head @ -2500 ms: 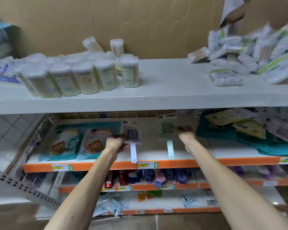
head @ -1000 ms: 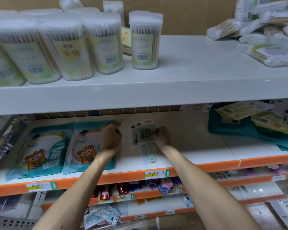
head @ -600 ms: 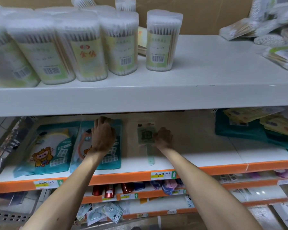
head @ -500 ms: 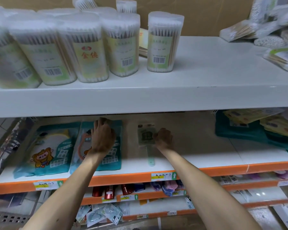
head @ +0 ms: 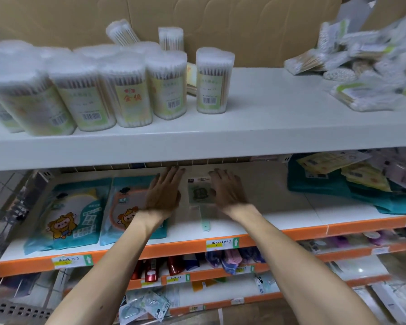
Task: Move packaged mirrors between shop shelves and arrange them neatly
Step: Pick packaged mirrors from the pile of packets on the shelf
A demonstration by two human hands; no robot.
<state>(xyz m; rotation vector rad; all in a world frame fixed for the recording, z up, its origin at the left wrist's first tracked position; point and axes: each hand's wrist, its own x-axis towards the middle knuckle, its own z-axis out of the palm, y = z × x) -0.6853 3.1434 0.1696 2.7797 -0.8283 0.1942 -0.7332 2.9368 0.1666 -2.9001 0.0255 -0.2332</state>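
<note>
A packaged hand mirror (head: pixel 201 195) with a pale green handle lies flat on the orange-edged middle shelf (head: pixel 291 233), handle toward me. My left hand (head: pixel 164 195) hovers just left of it with fingers straight, partly over a teal cartoon packet (head: pixel 129 209). My right hand (head: pixel 227 191) is just right of the mirror pack, fingers spread and relaxed, its edge at the pack's side. Neither hand grips anything.
Tubs of cotton swabs (head: pixel 211 80) crowd the left of the white top shelf (head: pixel 267 127); loose swab packets (head: pixel 366 69) pile at its right. Teal packs with yellow cards (head: pixel 338 184) lie right on the middle shelf. Lower shelves hold small goods.
My left hand has lifted off the teal packet and opened beside the mirror pack. My right hand's fingers have straightened and let go of the pack. The camera has pulled back and up.
</note>
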